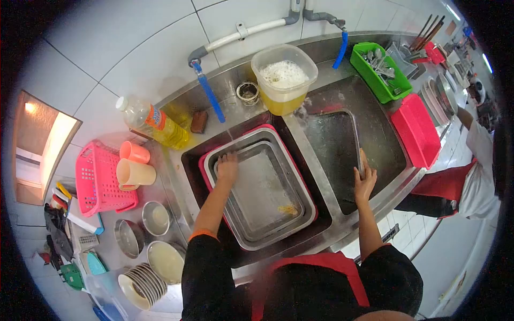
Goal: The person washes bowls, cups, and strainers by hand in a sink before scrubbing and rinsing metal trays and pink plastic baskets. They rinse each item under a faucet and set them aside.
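Note:
My left hand (227, 167) reaches into the stacked metal trays (251, 242) in the left basin, its fingers stretched out against the inner tray near its upper left corner. A yellowish clump (288, 209) lies on that tray's bottom; I cannot make out what it is. Under the trays shows the rim of a red tub (203, 168). In the right basin, my right hand (365, 182) grips the right edge of another metal tray (356, 134), which stands tilted in the sink. The thumb is on the near side, fingers wrapped over the edge.
Behind the basins are a tub of foamy yellow liquid (284, 99), a bottle (160, 125) and blue hoses (210, 96). Cutlery fills a green basket (381, 72) beside a pink bin (416, 131). Left stand a pink basket (101, 179), bowls (156, 218) and stacked dishes (142, 286). Another person (471, 176) stands right.

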